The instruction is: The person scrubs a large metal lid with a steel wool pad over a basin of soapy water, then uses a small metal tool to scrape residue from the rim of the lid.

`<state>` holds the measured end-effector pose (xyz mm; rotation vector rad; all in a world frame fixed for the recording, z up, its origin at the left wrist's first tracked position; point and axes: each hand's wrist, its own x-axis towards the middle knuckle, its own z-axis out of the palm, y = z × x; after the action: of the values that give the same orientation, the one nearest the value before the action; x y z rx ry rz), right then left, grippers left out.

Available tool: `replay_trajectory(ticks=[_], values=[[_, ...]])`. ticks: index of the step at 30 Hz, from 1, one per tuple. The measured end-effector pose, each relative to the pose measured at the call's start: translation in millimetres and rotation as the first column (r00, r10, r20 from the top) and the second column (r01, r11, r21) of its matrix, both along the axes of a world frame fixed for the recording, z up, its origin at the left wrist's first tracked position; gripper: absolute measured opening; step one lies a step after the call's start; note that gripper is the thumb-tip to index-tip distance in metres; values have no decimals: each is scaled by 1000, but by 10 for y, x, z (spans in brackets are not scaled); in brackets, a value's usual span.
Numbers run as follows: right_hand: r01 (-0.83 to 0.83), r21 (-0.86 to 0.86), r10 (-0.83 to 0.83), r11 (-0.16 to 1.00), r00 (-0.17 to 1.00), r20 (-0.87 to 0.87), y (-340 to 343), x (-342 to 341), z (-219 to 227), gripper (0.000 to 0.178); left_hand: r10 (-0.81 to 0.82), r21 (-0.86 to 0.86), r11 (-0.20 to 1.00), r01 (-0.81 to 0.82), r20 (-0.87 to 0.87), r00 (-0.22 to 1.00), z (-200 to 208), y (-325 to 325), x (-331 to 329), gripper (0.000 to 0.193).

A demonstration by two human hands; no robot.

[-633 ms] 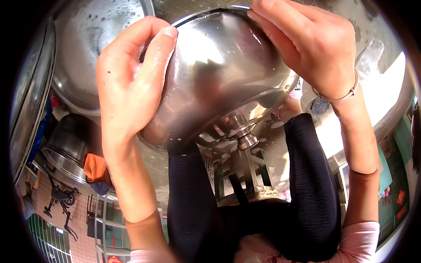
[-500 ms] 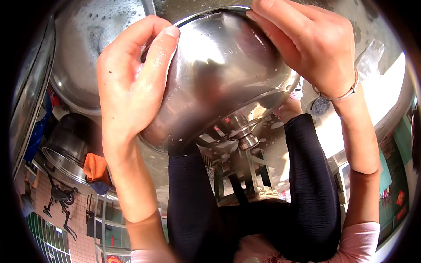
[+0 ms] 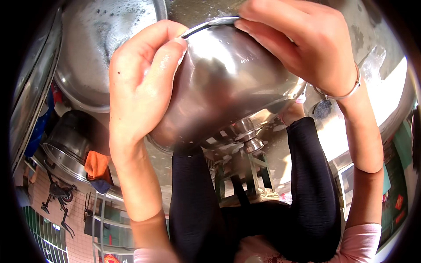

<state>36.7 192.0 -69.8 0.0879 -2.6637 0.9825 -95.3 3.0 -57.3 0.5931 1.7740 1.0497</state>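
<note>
A shiny, wet, domed steel lid [image 3: 219,83] is tilted up in front of me, its curved side toward me. A stepped metal knob [image 3: 251,136] shows at its lower side. My left hand [image 3: 144,83] holds the rim on the left, thumb on the outer face and fingers curled over the edge. On the right, the bent fingers of my right hand [image 3: 298,44] are closed at the upper rim; their tips are partly hidden, and I cannot tell whether a cloth is in them. A metal bangle [image 3: 346,93] circles my right wrist.
A wide steel basin [image 3: 83,94] of sudsy water stands at the upper left. Below it is a steel pot [image 3: 68,136] with an orange cloth [image 3: 97,164] nearby. Clear plastic [image 3: 373,63] lies at the right. A low stool [image 3: 245,193] is between my dark-trousered legs.
Both hands and the lid have shifted slightly downward in view. The left hand also sits a little further right, and the right hand's fingertips have moved left along the rim.
</note>
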Motion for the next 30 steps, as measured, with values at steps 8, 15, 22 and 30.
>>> replay_trajectory(ticks=[8, 15, 22, 30], values=[[487, -438, -345, 756, 865, 364, -131, 316, 4, 7, 0, -20, 1000, 8, 348, 937, 43, -86, -112, 27], [627, -519, -78, 581, 678, 731, -94, 441, 535, 32, 31, 29, 999, -32, 34, 999, 93, -299, -141, 22], [914, -405, 576, -41, 353, 738, -384, 159, 958, 19, 126, -39, 992, -122, 105, 987, 183, -245, 0, 12], [801, -596, 486, -62, 545, 683, -566, 55, 884, 17, 160, 25, 987, -159, -88, 983, 94, -325, 136, 11]])
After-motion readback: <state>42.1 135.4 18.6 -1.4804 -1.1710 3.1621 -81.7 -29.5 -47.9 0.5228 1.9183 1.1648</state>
